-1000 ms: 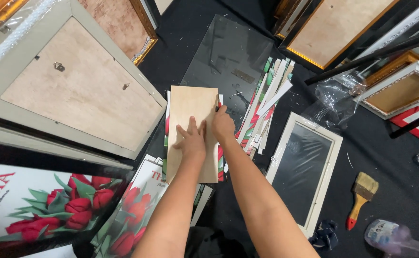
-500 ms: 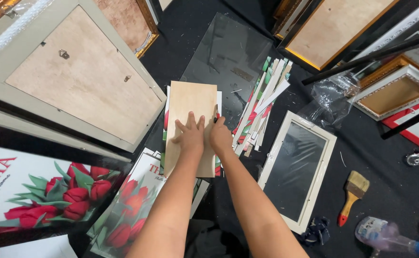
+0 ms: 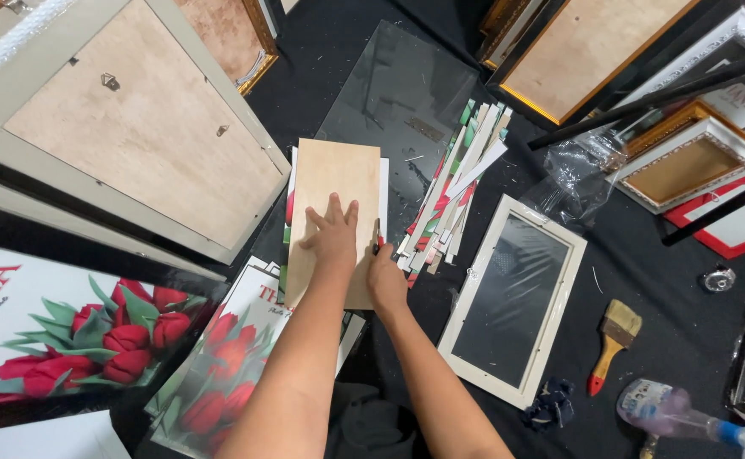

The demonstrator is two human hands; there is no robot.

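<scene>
Beside the board (image 3: 332,183) — paper offcuts (image 3: 457,191), white frame (image 3: 513,299)

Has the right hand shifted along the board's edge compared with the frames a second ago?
Yes. The right hand has slid down the right edge of the wooden board, toward the person, away from the left hand.
</scene>
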